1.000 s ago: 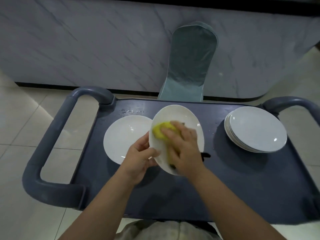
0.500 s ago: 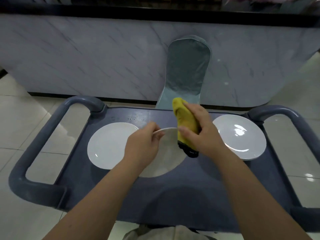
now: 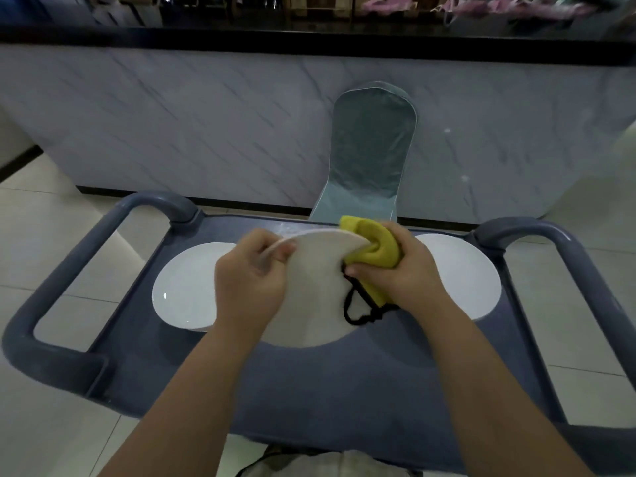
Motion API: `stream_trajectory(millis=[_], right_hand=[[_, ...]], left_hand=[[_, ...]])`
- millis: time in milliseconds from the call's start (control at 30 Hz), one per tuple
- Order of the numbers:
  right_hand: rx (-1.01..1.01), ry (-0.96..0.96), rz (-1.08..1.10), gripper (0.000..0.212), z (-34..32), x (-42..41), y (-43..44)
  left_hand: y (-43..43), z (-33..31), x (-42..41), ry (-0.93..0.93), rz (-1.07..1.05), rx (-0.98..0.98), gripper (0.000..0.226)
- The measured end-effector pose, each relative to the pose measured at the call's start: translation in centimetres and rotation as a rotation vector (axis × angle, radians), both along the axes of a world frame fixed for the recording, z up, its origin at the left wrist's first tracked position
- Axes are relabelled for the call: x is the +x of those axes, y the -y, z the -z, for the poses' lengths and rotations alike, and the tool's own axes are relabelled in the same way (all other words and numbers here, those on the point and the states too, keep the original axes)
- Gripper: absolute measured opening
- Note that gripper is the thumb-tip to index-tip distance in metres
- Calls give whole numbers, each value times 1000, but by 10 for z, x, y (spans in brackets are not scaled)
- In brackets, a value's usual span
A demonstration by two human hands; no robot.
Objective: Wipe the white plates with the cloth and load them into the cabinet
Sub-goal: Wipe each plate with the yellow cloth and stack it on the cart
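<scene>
On the left of the grey cart (image 3: 378, 390) a flat white plate (image 3: 186, 290) lies on the tray. Just beside it my left hand (image 3: 251, 280) pinches the rim of the plate I'm wiping (image 3: 316, 290), thumb on the near face and fingers curled behind. That plate is tilted over the middle of the cart, seemingly lifted off the tray, and from my view it overlaps the flat one. At its right edge my right hand (image 3: 395, 273) is clenched round the bunched yellow cloth (image 3: 375, 249), which folds over the rim. The cloth's black cord (image 3: 358, 308) dangles across the plate's face. Further right another white plate (image 3: 461, 270) rests on the cart; whether more lie under it I can't tell. To do this well I'd run the cloth round the rim while my left hand turns the plate. I'd pinch firmly, since glazed china is likely slippery, and tuck the cord away so it doesn't drag. The cabinet isn't in view.
</scene>
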State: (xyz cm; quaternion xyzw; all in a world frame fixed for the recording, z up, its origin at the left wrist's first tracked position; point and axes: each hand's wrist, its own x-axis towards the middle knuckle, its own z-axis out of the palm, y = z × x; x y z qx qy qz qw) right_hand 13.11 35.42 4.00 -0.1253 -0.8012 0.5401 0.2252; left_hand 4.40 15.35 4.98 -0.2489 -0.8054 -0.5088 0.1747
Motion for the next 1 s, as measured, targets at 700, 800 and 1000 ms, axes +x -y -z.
stream_trajectory(millis=[700,800,1000], right_hand=[[81,142,6,50,26,34,-19],[353,102,-79,58,2,22,-16],[-321,165,24,48,36,42,-28]], left_hand=[[-38,20,37,-7,89,-246,23],[-47,18,45,-46,111,-265,21],[-25,10,21,212,-96,66,28]])
